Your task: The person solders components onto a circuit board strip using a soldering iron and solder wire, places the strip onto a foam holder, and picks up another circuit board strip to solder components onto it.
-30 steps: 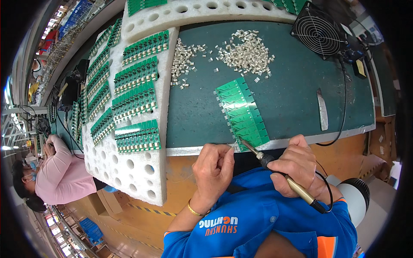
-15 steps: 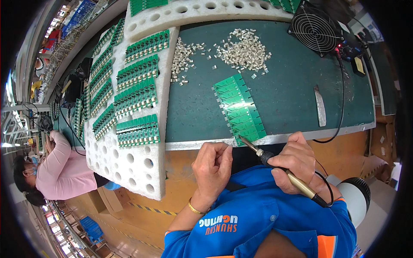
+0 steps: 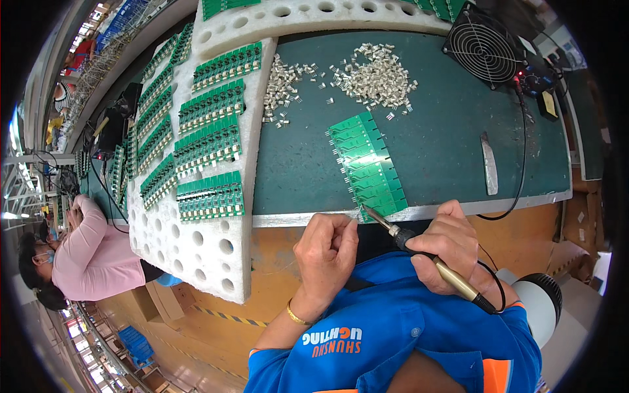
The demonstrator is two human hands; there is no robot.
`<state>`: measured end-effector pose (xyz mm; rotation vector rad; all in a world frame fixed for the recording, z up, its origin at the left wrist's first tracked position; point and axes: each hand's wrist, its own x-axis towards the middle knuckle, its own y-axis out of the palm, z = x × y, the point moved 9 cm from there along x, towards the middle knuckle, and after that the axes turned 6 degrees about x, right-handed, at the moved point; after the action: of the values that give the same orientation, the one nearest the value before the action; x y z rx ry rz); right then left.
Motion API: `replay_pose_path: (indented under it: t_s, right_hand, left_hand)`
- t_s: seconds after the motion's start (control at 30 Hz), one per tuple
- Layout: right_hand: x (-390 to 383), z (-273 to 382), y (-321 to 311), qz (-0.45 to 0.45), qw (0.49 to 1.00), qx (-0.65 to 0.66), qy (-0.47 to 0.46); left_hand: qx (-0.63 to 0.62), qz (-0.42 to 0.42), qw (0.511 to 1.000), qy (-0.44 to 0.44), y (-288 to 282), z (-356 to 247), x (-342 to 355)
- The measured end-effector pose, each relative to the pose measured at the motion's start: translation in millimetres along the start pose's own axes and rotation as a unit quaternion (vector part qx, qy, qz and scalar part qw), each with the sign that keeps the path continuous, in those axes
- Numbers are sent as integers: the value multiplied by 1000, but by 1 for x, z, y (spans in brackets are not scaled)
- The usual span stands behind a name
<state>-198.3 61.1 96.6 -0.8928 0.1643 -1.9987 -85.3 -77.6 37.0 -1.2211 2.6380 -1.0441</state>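
While gripping soldering iron [image 3: 429, 259] in clenched fingers, right hand [image 3: 449, 245] is resting tip on near end of green board strip [image 3: 367, 164], w/ strip lying on green worktop [image 3: 445, 137] by front edge. Left hand [image 3: 325, 252] is pinching fingers [image 3: 346, 230] just beside tip; can't tell if holding anything. Loose metal parts [image 3: 373, 75] are lying further back, fan [image 3: 486, 42] at far right, foam tray [image 3: 196, 242] w/ boards at left.

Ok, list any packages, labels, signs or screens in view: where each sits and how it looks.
Printed lettering: on the person's blue shirt, at the bottom of the picture; orange and white.
Small yellow label: on the dark box at the bench's right, below the black fan.
No packages or screens can be made out.
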Motion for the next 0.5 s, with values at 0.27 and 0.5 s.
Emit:
replay_pose_path:
  t_s: [0.27, 0.5]
  right_hand:
    - [2, 1, 0, 3, 1000, -1, 0]
    - [-2, 0, 2, 12, 1000, -7, 7]
  left_hand:
    - [3, 7, 1000, -5, 1, -3, 3]
    - [9, 14, 1000, -13, 3, -3, 4]
